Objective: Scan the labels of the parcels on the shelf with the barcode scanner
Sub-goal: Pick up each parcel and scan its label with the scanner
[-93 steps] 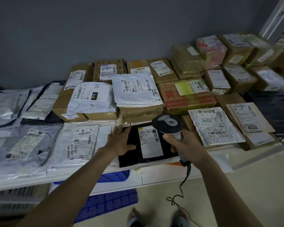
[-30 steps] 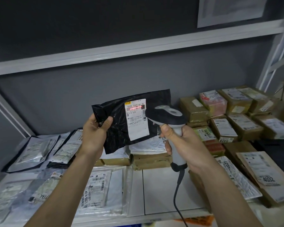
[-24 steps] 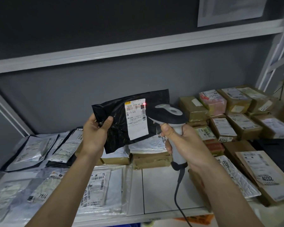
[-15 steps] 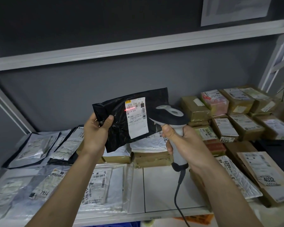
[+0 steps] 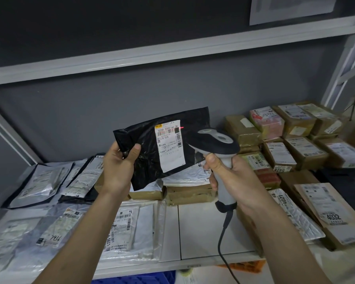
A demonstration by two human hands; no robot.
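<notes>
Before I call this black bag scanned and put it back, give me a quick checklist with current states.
1. Left hand grips the black bag at its edge: ok.
2. White label faces the barcode scanner, uncovered: ok.
3. Right hand holds the scanner's handle: ok.
4. Red beam across the barcode: not ok, it shows only as a spot at the label's upper right edge.
5. Scan registered: cannot tell.
6. Bare patch of shelf below for setting it down: ok.
</notes>
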